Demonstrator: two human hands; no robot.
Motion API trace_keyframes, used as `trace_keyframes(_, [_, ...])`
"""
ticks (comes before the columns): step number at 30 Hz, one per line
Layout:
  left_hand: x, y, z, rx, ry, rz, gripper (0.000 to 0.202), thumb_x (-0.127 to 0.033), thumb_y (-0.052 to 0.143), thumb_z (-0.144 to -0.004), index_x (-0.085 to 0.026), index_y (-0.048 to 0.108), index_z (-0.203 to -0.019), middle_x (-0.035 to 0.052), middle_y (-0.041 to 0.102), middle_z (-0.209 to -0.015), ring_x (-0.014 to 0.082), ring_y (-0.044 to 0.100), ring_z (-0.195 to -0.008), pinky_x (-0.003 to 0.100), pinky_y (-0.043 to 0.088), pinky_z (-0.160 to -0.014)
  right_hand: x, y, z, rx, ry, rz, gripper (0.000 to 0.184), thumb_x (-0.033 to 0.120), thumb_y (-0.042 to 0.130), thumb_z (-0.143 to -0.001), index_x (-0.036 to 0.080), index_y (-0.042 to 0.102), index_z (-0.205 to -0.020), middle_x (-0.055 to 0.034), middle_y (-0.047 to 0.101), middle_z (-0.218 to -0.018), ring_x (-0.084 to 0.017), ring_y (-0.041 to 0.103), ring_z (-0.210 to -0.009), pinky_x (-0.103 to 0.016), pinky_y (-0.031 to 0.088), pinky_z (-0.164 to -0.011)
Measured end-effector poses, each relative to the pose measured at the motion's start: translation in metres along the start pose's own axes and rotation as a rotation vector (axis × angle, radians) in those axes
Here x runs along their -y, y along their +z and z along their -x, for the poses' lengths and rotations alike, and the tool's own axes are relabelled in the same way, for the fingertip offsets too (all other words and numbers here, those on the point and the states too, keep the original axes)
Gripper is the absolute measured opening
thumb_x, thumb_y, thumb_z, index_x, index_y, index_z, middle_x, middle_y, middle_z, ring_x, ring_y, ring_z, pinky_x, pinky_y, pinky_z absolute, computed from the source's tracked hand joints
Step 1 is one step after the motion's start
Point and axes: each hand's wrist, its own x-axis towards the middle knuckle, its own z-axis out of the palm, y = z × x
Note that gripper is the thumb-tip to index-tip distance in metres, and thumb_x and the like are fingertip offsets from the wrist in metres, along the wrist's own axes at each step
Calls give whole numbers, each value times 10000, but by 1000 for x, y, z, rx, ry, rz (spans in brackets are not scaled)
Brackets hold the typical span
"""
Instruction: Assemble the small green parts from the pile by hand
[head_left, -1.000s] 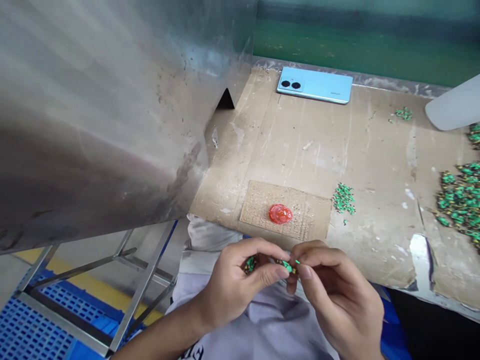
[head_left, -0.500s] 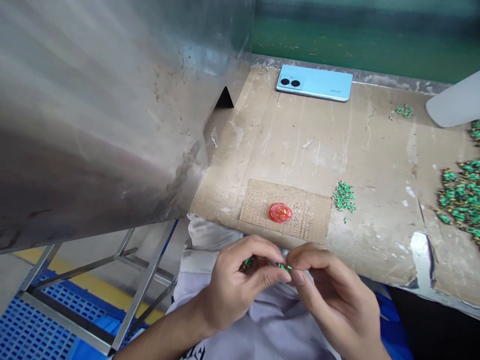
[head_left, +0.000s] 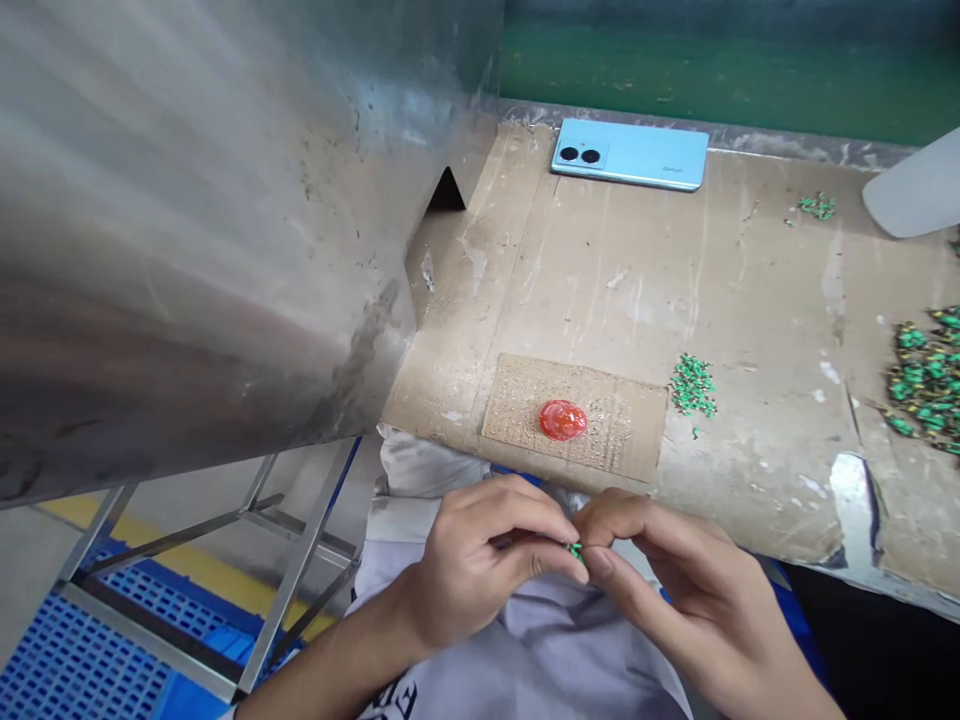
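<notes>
My left hand [head_left: 480, 560] and my right hand [head_left: 667, 580] meet over my lap, just below the table's front edge. Between the pinched thumbs and forefingers of both sits a tiny green part [head_left: 576, 549]. The left hand's curled fingers hide whatever else lies in its palm. A red blob [head_left: 562, 420] rests on a small perforated cardboard pad [head_left: 622, 430] right above the hands. A small heap of green parts [head_left: 691, 385] lies to the right of that pad.
A big metal chute [head_left: 195, 230] fills the left side over a steel frame [head_left: 292, 570] and blue crate [head_left: 67, 660]. On the cardboard-covered table [head_left: 750, 280] lie a light-blue phone [head_left: 630, 155], a larger green pile [head_left: 926, 380], a few parts [head_left: 816, 206] and a white object [head_left: 911, 190].
The hands have drawn closer together and the fingertips now press on the small green part. The green pieces seen in the left palm are now covered by its fingers.
</notes>
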Motion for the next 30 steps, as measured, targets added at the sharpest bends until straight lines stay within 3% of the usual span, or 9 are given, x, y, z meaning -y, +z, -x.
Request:
trace_keyframes(15, [5,2,2,26,-7,97,187,-257,891,-865,-141,749,-831,37,787,-755,123,719,-667,189,584,-651,17,-10,2,90,-88,259,97,182,565,-1055,267,611,-1049,14,724,-914,-121,737,-795,-217,603,-730])
trace_keyframes(30, [7,3,3,-4,-19,124,231,-300,903,-848,-148,734,-807,14,759,-725,107,690,-647,173,555,-653,16,-7,0,111,-87,208,118,174,533,-1067,267,604,-1057,16,720,-927,-118,727,-798,-228,600,-724])
